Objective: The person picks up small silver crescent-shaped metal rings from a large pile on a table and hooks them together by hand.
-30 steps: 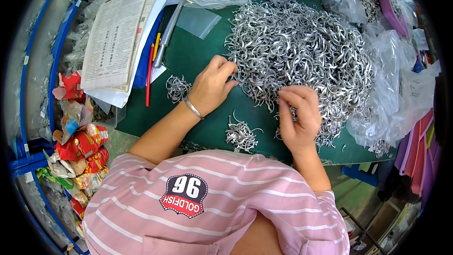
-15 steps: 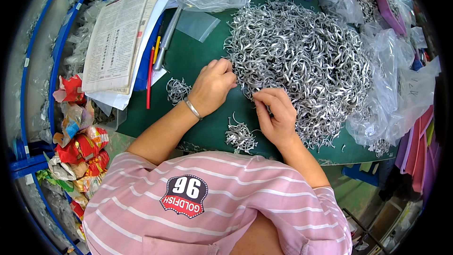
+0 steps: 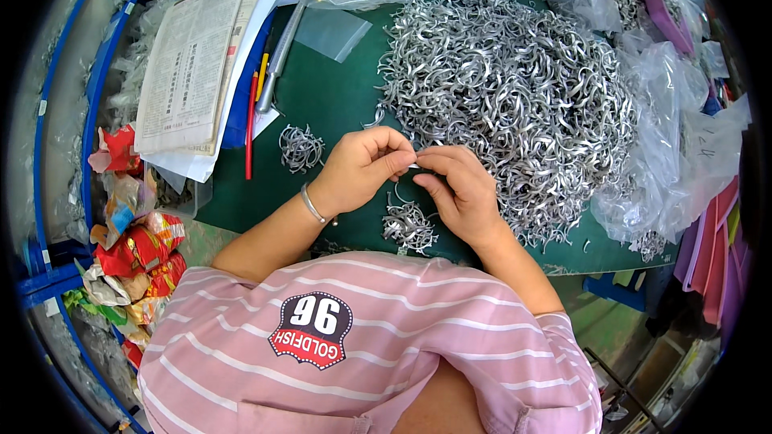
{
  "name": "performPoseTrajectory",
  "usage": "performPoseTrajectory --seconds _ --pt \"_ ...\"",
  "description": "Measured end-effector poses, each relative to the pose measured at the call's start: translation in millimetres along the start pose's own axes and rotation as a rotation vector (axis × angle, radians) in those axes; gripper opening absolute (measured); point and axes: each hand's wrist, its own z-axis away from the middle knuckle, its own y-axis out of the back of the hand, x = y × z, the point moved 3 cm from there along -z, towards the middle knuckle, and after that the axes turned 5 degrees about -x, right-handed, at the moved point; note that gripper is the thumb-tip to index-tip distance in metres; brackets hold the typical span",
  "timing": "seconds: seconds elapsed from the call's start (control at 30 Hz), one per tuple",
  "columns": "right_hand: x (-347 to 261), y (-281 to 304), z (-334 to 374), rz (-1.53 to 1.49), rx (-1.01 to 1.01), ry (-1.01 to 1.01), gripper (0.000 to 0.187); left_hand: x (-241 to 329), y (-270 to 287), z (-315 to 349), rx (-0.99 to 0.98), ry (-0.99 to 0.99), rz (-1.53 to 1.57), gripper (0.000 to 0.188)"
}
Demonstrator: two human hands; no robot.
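Observation:
A large heap of curved silver-grey metal pieces point(image 3: 515, 104) covers the middle and right of the green table. In front of its near left edge my two hands meet at the fingertips. My left hand point(image 3: 366, 167), with a silver bangle point(image 3: 312, 203) on its wrist, pinches one end of a small curved metal piece point(image 3: 413, 165). The fingers of my right hand point(image 3: 462, 193) are closed on the same piece, which they mostly hide. Between my wrists lies a small pile of such pieces point(image 3: 408, 227); another small pile point(image 3: 301, 149) is left of my left hand.
At the left are stacked newspapers point(image 3: 189, 72), a red pen point(image 3: 252, 124), a yellow pen point(image 3: 262, 76) and a grey metal rod-like tool point(image 3: 280, 56). A flat clear bag point(image 3: 334, 35) lies behind. Plastic bags point(image 3: 651, 137) border the heap on the right. Blue shelving point(image 3: 96, 88) stands left.
My left hand has come back from the heap's edge toward me, and its fingertips now meet those of my right hand at a small metal piece. The right hand has shifted slightly left.

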Motion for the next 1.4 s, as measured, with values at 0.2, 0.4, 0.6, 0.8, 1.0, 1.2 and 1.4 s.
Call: performPoseTrajectory --seconds 0.2,0.4,0.6,0.8,1.0,1.2,1.4 --pt "6.4 3.2 5.2 -0.104 0.025 -0.113 0.015 8.7 -3.5 2.1 0.154 0.081 0.389 0.015" --pt "2.7 4.6 4.1 -0.045 0.059 -0.022 0.016 8.1 -1.4 9.1 0.072 0.168 0.256 0.009" --pt "1.9 3.1 3.6 -0.036 0.069 0.022 0.023 7.7 -7.1 10.9 0.157 -0.133 -0.079 0.012" --pt "9.8 -7.3 11.8 -0.362 0.199 -0.142 0.024 25.8 -7.0 17.2 0.25 -0.382 -0.487 0.009" --pt "4.0 2.2 8.0 -0.114 0.15 -0.011 0.017 45.4 76.2 37.3 0.494 0.066 -0.702 0.004" --pt "3.3 2.1 6.8 -0.097 0.128 -0.013 0.015 43.5 93.4 47.3 0.374 0.103 -1.024 0.007" --pt "3.8 1.5 4.7 -0.069 0.109 0.001 0.015 31.6 48.8 8.0 0.347 -0.238 -1.033 0.014"
